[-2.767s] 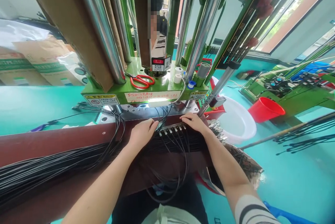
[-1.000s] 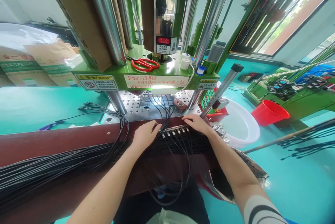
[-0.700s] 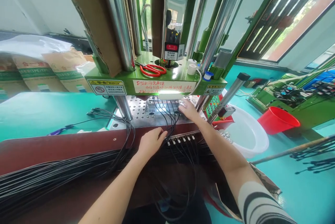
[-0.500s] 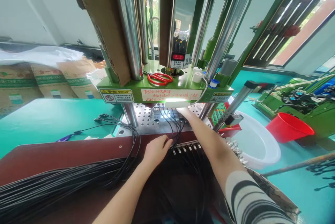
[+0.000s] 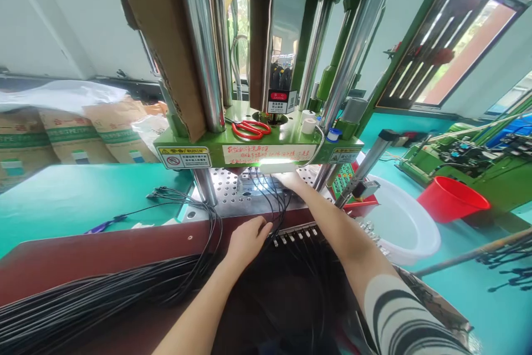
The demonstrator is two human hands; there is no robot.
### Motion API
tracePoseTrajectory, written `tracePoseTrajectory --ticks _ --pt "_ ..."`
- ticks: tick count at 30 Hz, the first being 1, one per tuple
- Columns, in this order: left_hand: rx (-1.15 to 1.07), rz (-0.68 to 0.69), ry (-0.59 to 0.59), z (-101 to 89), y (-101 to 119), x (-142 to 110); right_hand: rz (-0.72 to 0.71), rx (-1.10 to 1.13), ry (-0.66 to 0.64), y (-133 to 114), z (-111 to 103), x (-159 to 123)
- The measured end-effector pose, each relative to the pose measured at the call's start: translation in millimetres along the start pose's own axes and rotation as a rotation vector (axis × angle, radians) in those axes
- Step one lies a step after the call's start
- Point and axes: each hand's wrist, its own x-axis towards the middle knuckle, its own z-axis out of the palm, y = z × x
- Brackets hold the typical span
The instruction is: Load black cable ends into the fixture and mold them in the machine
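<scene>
My left hand (image 5: 248, 240) is closed just in front of the press, fingers curled under and out of sight beside the black cables (image 5: 279, 212). I cannot make out what it holds. My right hand (image 5: 290, 181) reaches under the green press plate (image 5: 199, 142), close to the mould area where the cables enter. A bright lamp (image 5: 277, 167) and its glare cover the right fingers. Below the cables, a row of metal connectors (image 5: 296, 235) lines the bench edge. The perforated steel bed (image 5: 226, 197) lies behind the left hand.
A thick bundle of black cables (image 5: 95, 294) lies on the brown bench (image 5: 137, 241) at left. Red-handled scissors (image 5: 251, 129) rest on the press plate. A green button panel (image 5: 344, 184), a white tub (image 5: 409, 222) and a red bucket (image 5: 453, 200) stand right.
The view has shifted slightly. My right hand has moved a little left under the lamp; my left hand stays almost in place, curled near the cables.
</scene>
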Motion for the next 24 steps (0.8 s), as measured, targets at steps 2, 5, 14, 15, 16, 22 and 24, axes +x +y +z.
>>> tracePoseTrajectory --ticks 2,5,14,15,16,22,24 --pt "-0.020 0.000 -0.001 -1.4 0.5 -0.9 -0.009 0.016 -0.004 -5.9 -12.6 -29.4" --pt "-0.076 -0.004 0.009 -1.5 -1.6 -1.7 -0.026 0.108 0.037 -14.9 -43.9 -92.5" --pt "-0.949 -0.339 0.108 0.8 -7.4 28.1 0.681 -0.516 0.419 51.6 -179.7 -350.1" --pt "-1.104 -0.419 0.121 -0.6 -3.4 35.2 0.777 -0.646 0.350 59.5 -189.0 -367.7" --pt "-1.244 -0.495 0.128 -1.9 1.1 42.9 0.832 -0.738 0.287 63.3 -195.6 -378.9" --pt "-1.716 -0.693 -0.154 0.3 20.2 80.6 0.541 -0.251 -0.038 14.3 -172.5 -305.1" --pt "-1.793 -0.606 -0.275 1.7 19.5 82.4 0.357 -0.035 -0.114 -0.1 -143.8 -246.1"
